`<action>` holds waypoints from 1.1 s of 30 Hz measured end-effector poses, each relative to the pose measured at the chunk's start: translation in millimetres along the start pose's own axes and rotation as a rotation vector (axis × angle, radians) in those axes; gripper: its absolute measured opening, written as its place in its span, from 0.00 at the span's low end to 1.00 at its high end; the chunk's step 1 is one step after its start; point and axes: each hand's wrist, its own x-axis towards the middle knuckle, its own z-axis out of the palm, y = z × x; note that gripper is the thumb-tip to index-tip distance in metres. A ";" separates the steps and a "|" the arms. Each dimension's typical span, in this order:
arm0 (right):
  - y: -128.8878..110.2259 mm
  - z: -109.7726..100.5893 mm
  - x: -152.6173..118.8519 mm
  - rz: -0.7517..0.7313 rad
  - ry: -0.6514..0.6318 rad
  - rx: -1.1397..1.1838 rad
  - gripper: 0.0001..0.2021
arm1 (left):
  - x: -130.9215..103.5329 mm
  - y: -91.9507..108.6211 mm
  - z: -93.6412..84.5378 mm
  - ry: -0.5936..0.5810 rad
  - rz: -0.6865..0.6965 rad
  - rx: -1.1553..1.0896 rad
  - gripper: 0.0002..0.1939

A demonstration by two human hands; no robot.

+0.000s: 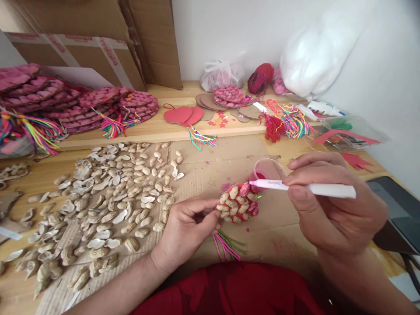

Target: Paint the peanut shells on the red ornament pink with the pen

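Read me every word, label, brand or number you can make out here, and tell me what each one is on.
"Acrylic": on the white pen in the right hand.
Red print on the tape across the brown box: too blurred to read.
I can't make out any other words or numbers.

white pen (331, 190) partly hidden by right grip (344, 205), pink stack (33, 94) cut by left edge

Dark-patched red garment (262, 286), bare forearms (127, 273)
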 end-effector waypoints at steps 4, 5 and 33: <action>-0.1 0.1 -0.3 -0.007 0.016 0.025 0.07 | -0.1 -1.0 -0.1 0.002 0.006 0.012 0.11; -0.1 -0.1 -0.4 -0.008 0.004 0.031 0.06 | -0.3 -1.4 -0.3 0.003 0.010 0.016 0.11; 0.7 -0.1 0.0 0.014 0.000 0.011 0.09 | -1.4 -4.4 -2.3 0.011 0.012 0.075 0.11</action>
